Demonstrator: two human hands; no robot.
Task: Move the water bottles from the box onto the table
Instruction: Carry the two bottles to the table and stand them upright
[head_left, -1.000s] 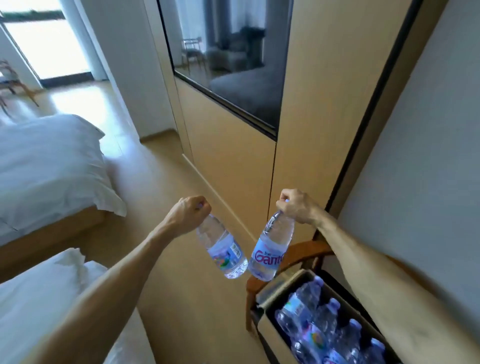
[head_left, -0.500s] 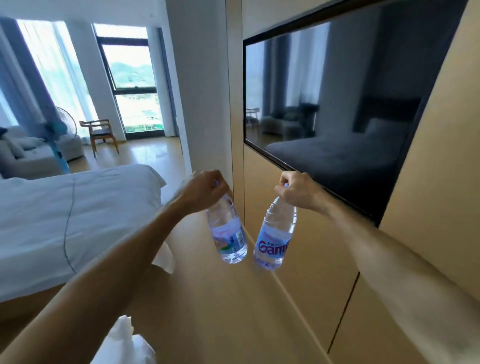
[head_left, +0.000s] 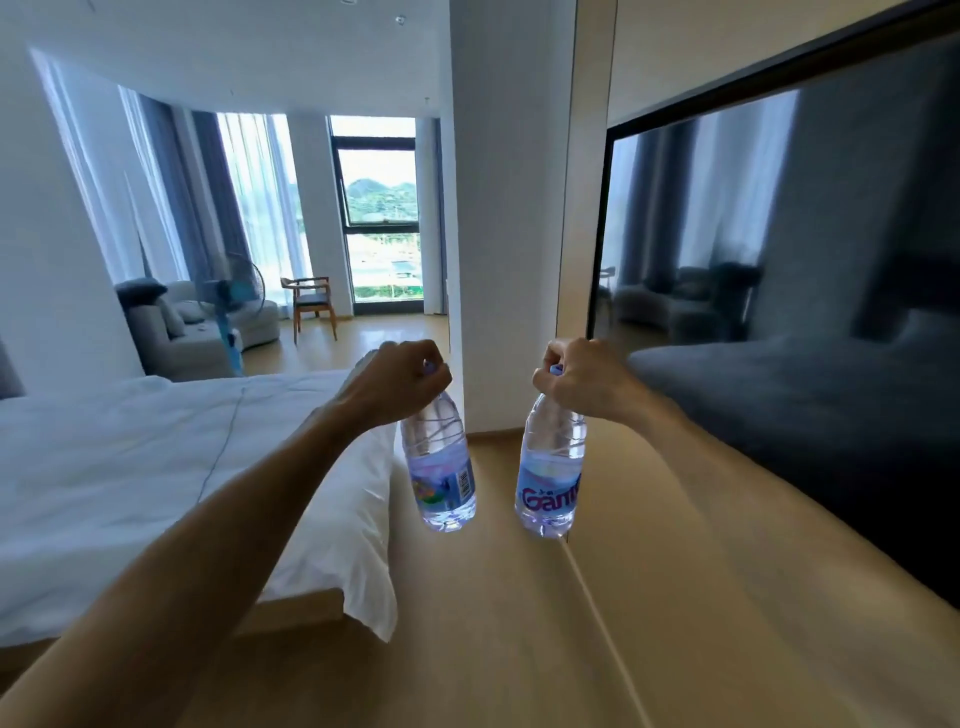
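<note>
- Left hand (head_left: 400, 376): forearm reaching forward from the lower left; the grip is curled tight round the neck of a clear plastic water bottle with a multicoloured label (head_left: 441, 462), its pale purple cap just showing between the fingers.
- Right hand (head_left: 584, 376): forearm entering from the lower right; the grip is closed in the same way round the cap and neck of a clear plastic water bottle with a red-lettered label (head_left: 550, 467).
- Both bottles hang roughly upright, caps up, bases in the air above the floor, near each other but apart. Neither box nor worktop is in view.
- Floor: smooth light wooden boards (head_left: 493, 623), forming a passage that runs ahead between the bed and the wall.
- To the left, a bed with white bedding (head_left: 130, 467); its corner hangs just beside the left bottle.
- To the right, a light wood-panelled wall (head_left: 727, 571) carrying a large black wall-mounted screen (head_left: 805, 312), close to the right forearm.
- Ahead, a white square column (head_left: 504, 234) stands directly behind the bottles.
- Beyond it, left of the column, the room opens out: a grey sofa (head_left: 171, 332), a blue standing fan (head_left: 234, 301), a wooden armchair (head_left: 311, 304) and a tall curtained window (head_left: 379, 208).
</note>
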